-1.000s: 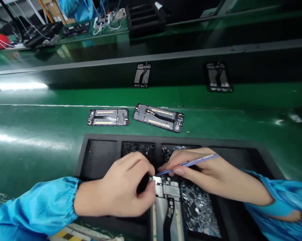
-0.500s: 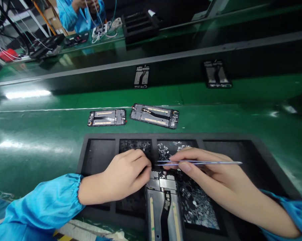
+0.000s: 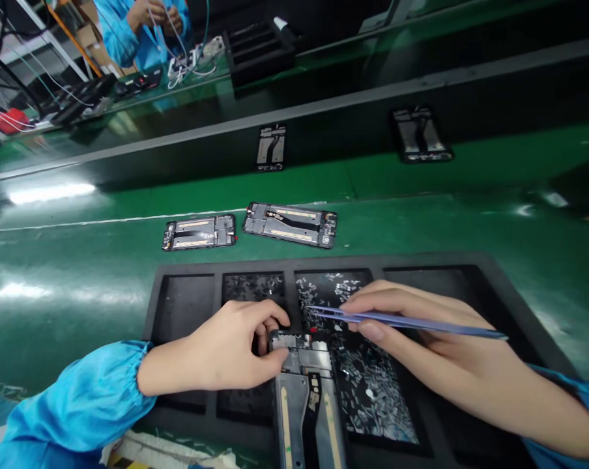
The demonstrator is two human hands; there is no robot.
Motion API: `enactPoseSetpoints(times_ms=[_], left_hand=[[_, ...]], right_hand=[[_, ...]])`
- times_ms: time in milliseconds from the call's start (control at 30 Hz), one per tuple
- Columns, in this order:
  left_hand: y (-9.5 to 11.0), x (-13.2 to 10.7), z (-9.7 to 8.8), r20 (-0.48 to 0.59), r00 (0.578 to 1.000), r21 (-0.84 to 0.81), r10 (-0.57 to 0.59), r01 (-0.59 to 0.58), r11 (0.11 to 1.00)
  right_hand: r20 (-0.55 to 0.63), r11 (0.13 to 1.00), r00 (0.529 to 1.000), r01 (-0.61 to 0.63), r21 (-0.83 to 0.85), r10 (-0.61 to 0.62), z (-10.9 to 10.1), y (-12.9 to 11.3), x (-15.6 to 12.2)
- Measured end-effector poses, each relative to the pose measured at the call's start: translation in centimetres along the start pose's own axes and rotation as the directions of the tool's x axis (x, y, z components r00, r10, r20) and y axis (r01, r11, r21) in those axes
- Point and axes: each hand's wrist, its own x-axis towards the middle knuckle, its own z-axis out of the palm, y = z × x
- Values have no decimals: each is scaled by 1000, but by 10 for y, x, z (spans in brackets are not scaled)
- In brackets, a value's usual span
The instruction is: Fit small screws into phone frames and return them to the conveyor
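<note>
An opened phone [image 3: 318,417], its inner metal plates and black ribbon cable exposed, lies over the front of a black compartment tray [image 3: 288,286]. At its upper left corner is my left hand [image 3: 230,348], thumb on the edge and the other fingers curled beside it. My right hand [image 3: 436,345] pinches a pair of bluish tweezers [image 3: 397,320]. Their tips point left, slightly apart, above the compartment of small silvery parts [image 3: 377,391]; I see nothing between them. A small red spot shows at the phone's top edge.
Behind the tray lie two more opened phones, one left [image 3: 199,232] and one centre [image 3: 290,225]. Farther back are another phone [image 3: 271,148] and one at right [image 3: 422,135]. Across the bench, a person in blue sleeves [image 3: 121,32] works near cables and a black rack [image 3: 258,52].
My left fingers have opened somewhat, and the thumb has come onto the phone's corner. My right hand has turned the tweezers, their back end now lower. The whole view has shifted slightly.
</note>
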Motion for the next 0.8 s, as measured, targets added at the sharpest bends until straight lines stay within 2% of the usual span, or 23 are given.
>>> enactPoseSetpoints(times_ms=[100, 167, 200, 300, 367, 400, 500, 600, 667, 800], left_hand=[[12, -5, -10, 112, 981, -219, -158, 180, 959], [27, -3, -22, 154, 963, -300, -222, 259, 918], [36, 0, -29, 177, 948, -278, -265, 306, 911], [71, 27, -41, 277, 850, 16, -448, 463, 886], [95, 50, -36, 310, 783, 222, -539, 491, 842], [105, 61, -31, 316, 765, 285, -562, 488, 825], [121, 80, -13, 318, 736, 320, -598, 510, 798], [115, 74, -7, 320, 751, 175, -577, 552, 815], [104, 60, -14, 332, 783, 50, -526, 542, 839], [91, 25, -41, 331, 844, -100, -422, 476, 874]], right_hand=[[-172, 992, 981, -69, 107, 87, 1, -3, 3], [-316, 965, 928, -126, 230, 197, -1, -4, 8], [-372, 948, 895, -140, 286, 244, -2, -3, 11], [-473, 905, 817, -132, 405, 330, -5, 4, 18], [-497, 889, 796, -110, 444, 347, -5, 10, 19], [-499, 883, 791, -107, 456, 354, -5, 13, 19], [-480, 909, 815, -131, 395, 326, -6, 17, 17], [-421, 936, 862, -150, 319, 282, -10, 14, 15], [-364, 962, 907, -127, 240, 210, -13, 11, 13], [-207, 1000, 978, 19, 2, -18, -13, 9, 3]])
